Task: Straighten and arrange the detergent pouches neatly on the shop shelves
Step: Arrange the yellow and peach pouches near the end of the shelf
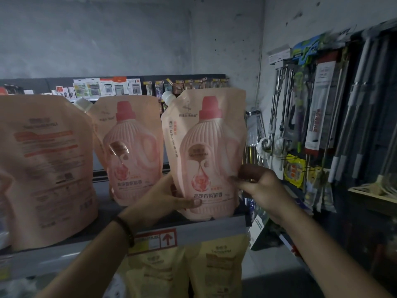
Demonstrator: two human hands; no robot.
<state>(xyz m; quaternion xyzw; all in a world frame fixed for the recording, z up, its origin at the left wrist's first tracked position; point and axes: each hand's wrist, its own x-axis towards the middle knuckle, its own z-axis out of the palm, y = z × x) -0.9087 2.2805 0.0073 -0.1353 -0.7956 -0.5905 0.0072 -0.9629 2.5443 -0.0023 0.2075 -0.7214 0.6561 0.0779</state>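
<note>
Forearms [101, 254] nearest, reaching up from below. Left hand [171, 196] grips lower left of pale pink spouted detergent pouch [206, 147], thumb across front. Right hand [260, 186] pinches its lower right edge. Pouch upright, long axis vertical, label forward, base on front lip of grey metal shelf [214, 230] at right end. Sits directly ahead between hands, both equally near. Likely next: push back, square with neighbouring pink pouch [133, 151], further back to left.

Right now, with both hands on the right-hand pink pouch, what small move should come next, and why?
Probably ease the pouch back a little and let it stand. The left hand and right hand grip its lower part, its base sits at the front edge of the shelf, and the neighbouring pouch stands further back.
</note>
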